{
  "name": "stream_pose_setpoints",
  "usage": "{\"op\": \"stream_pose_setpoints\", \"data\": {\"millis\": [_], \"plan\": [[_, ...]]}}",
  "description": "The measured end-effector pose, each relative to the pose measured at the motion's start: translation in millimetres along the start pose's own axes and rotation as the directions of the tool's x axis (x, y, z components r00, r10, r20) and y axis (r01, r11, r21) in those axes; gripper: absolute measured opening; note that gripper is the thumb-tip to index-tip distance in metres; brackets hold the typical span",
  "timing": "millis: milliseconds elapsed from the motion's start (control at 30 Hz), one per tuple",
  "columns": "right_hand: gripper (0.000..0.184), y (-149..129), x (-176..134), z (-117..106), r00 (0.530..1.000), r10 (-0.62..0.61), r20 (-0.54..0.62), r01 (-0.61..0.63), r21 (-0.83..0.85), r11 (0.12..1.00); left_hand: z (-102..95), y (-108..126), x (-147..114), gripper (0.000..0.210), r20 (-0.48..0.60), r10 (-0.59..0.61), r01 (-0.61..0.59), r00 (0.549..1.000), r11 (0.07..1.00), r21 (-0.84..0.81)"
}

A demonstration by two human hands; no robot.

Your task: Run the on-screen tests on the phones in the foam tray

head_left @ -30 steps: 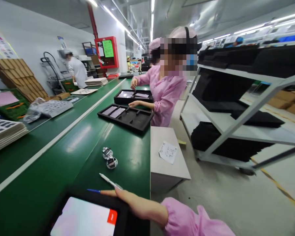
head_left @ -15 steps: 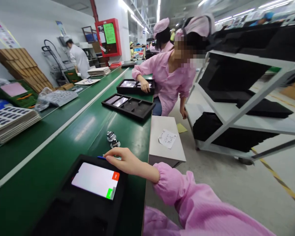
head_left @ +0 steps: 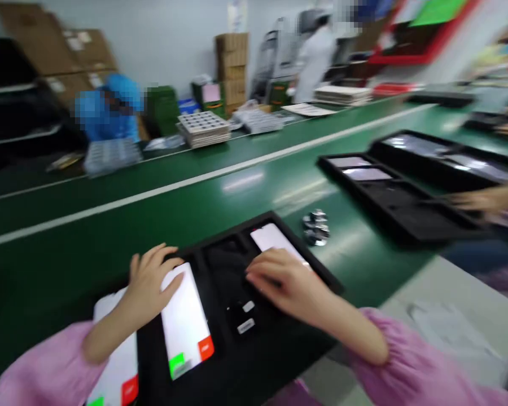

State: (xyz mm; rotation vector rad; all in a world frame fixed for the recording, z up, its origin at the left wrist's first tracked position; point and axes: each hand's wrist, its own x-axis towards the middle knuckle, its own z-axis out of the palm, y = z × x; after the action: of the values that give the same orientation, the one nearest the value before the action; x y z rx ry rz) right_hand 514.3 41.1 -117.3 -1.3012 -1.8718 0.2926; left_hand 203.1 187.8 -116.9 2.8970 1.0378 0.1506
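Pretty busy green table [head_left: 110,237] here. At about 2 o'clock from the hands sit two more black trays [head_left: 400,206], the nearer one with two glossy panels in it, and a co-worker's hand [head_left: 476,200] rests on its near edge. Two small shiny metal pieces [head_left: 316,227] lie just past the near tray's far corner. Way back at 12 o'clock there's a stack of gridded sheets [head_left: 204,128] and some cardboard boxes [head_left: 229,65] — all blurry.

The black foam tray [head_left: 237,327] in front holds three glossy screen panels, as far as I can count. The left hand [head_left: 150,282] lies flat on the middle screen panel [head_left: 185,321], fingers spread apart, not clamped on anything. The right hand [head_left: 285,282] lies palm-down at 3 o'clock from it, fingers loosely together, tips touching the far panel [head_left: 271,237] — nothing gripped.
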Motion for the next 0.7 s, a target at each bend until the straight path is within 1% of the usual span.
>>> {"op": "stream_pose_setpoints", "data": {"millis": [33,67,133,167,233,300,400,467,533,567,633,700], "plan": [[0.013,16,11,-4,1.000,-0.002,0.008,0.002,-0.027,1.000,-1.2,1,2,0.038,0.034,-0.046,0.046,0.998,0.999,-0.011],[0.012,32,23,-6,0.999,-0.029,0.033,0.031,-0.055,0.998,-3.6,1,5,0.036,0.068,-0.084,0.086,0.994,0.996,-0.020],[0.015,59,43,-3,0.988,-0.083,0.130,0.098,-0.112,0.989,-10.7,2,7,0.033,0.094,-0.153,0.155,0.984,0.988,-0.014],[0.017,67,51,0,0.977,-0.113,0.183,0.137,-0.129,0.982,-14.6,3,7,0.031,0.099,-0.179,0.181,0.979,0.983,-0.012],[0.020,75,63,10,0.948,-0.163,0.272,0.207,-0.141,0.968,-20.7,6,6,0.025,0.110,-0.212,0.216,0.971,0.976,-0.028],[0.021,73,72,21,0.922,-0.206,0.327,0.260,-0.130,0.957,-23.5,8,4,0.020,0.117,-0.229,0.238,0.966,0.969,-0.073],[0.022,61,87,37,0.901,-0.259,0.348,0.310,-0.101,0.945,-24.5,7,2,0.018,0.093,-0.254,0.264,0.963,0.955,-0.131],[0.021,52,94,47,0.906,-0.274,0.323,0.308,-0.056,0.950,-25.9,5,0,0.014,0.066,-0.266,0.273,0.962,0.953,-0.134],[0.021,43,99,59,0.917,-0.263,0.302,0.284,-0.027,0.959,-27.6,3,-3,0.010,0.053,-0.263,0.268,0.963,0.956,-0.121],[0.021,39,100,66,0.921,-0.254,0.295,0.277,-0.038,0.960,-27.9,2,-4,0.009,0.054,-0.256,0.261,0.965,0.958,-0.116],[0.024,32,101,81,0.927,-0.232,0.294,0.275,-0.114,0.954,-26.2,-1,-6,0.009,0.038,-0.244,0.247,0.969,0.961,-0.124],[0.026,26,100,95,0.936,-0.205,0.286,0.264,-0.188,0.946,-23.1,-2,-6,0.006,-0.010,-0.241,0.237,0.970,0.959,-0.157]]}}
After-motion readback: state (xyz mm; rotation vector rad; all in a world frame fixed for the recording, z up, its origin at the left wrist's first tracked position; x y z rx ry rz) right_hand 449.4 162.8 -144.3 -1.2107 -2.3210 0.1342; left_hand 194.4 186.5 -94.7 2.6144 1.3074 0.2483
